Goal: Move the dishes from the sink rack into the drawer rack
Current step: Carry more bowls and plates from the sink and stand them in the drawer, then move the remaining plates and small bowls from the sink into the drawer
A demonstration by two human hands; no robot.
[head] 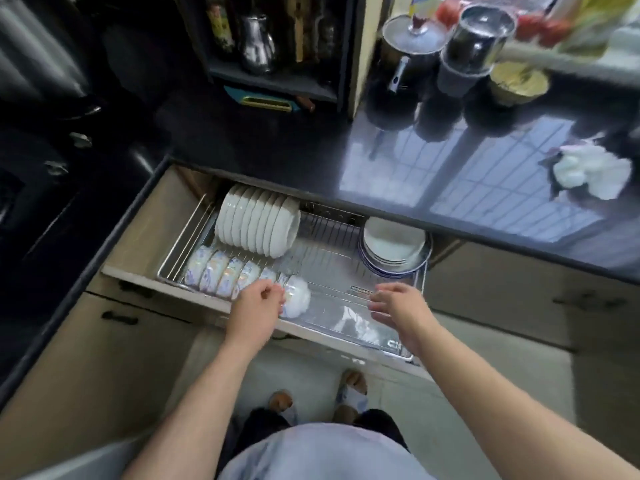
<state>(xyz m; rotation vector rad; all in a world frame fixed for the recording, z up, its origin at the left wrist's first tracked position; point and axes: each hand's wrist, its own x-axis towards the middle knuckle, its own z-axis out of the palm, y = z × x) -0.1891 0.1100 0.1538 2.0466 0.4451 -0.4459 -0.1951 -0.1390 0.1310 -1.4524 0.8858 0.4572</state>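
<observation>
The drawer is pulled out below the black counter, and its wire rack (332, 265) lies open. A row of white deep plates (258, 225) stands upright at the rack's back left. In front of them stands a row of small patterned bowls (221, 271). At the right end of that row is a small pale bowl (297, 296); my left hand (258, 304) has its fingers curled at the bowl's left rim. My right hand (398, 303) hovers over the rack's front right with fingers relaxed and holds nothing. A stack of flat plates (393, 245) sits at the back right.
The glossy black counter (450, 174) overhangs the drawer's back. On it are a lidded pot (408, 57), a steel container (479, 39) and a white cloth (588, 171). Closed cabinet doors flank the drawer. My feet stand on the floor just in front of it.
</observation>
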